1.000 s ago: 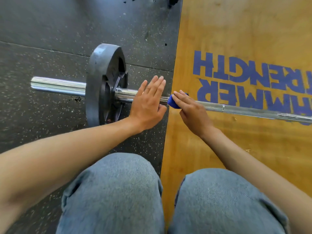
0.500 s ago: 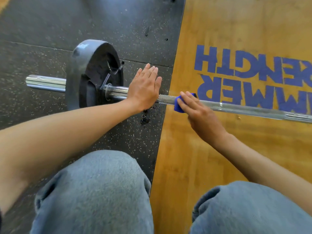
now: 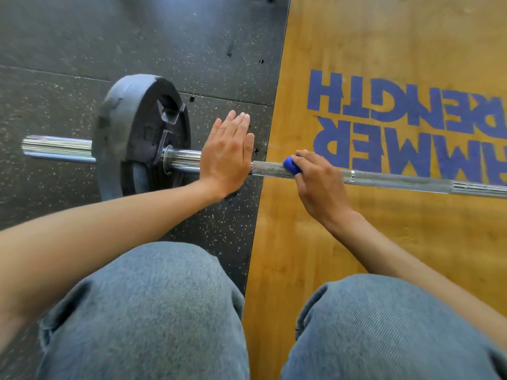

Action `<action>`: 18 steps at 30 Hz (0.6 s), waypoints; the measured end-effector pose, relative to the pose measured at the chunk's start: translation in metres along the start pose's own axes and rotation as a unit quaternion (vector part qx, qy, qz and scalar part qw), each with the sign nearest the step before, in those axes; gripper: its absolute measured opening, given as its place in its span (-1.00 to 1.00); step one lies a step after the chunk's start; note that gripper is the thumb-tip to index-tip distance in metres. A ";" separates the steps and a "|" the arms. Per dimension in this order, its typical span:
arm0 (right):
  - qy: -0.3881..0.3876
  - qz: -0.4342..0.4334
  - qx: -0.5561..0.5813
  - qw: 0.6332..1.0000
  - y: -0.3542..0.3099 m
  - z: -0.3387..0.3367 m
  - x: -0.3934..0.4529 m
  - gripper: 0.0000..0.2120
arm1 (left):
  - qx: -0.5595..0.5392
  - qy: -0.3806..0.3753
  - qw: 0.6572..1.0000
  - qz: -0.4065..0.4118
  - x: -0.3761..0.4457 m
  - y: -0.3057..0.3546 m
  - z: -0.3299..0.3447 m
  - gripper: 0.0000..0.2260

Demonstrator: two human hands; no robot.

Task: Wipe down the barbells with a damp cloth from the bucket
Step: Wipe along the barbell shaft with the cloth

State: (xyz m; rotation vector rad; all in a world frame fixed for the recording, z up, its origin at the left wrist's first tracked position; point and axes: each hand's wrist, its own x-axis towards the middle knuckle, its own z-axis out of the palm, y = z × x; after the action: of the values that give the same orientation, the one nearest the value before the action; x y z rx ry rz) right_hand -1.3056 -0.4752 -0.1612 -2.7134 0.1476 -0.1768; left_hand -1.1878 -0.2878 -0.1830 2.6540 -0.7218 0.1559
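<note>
**Flat left palm on the bar, right hand wiping with blue cloth**

The left hand [image 3: 227, 157] lies flat, fingers straight and together, pressing down on the barbell [image 3: 397, 181] where the smooth sleeve meets the knurled shaft, just right of the black weight plate [image 3: 137, 133]. The right hand [image 3: 319, 182] is curled over the shaft, gripping a small blue cloth [image 3: 291, 165] against the metal; only a bit of the cloth shows at the fingertips.

Compared with half a second ago, the right hand and cloth sit in nearly the same spot on the bar, and the left palm remains planted.

The barbell lies across the floor from left to right, its plate end on the dark speckled rubber mat [image 3: 109, 37], its shaft over the wooden platform [image 3: 384, 242] with blue lettering. The shaft looks grey and knurled, the sleeve shiny chrome.
</note>
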 end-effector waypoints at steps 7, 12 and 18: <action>-0.074 -0.115 -0.006 0.991 -0.011 0.000 -0.011 -0.53 | -0.016 0.066 0.997 0.019 -0.024 0.002 0.000 -0.53; -0.076 -0.065 -0.011 0.995 -0.002 -0.019 -0.017 -0.66 | 0.003 0.077 0.996 0.037 -0.034 0.003 0.002 -0.52; -0.176 -0.167 0.000 0.970 -0.023 -0.009 -0.009 -0.43 | 0.004 0.072 0.997 0.030 -0.032 0.001 0.002 -0.53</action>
State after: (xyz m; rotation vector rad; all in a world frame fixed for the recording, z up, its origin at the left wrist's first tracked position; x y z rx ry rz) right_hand -1.3143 -0.4562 -0.1447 -2.6992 -0.4125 0.2096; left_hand -1.2157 -0.2746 -0.1910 2.5982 -0.7534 0.3644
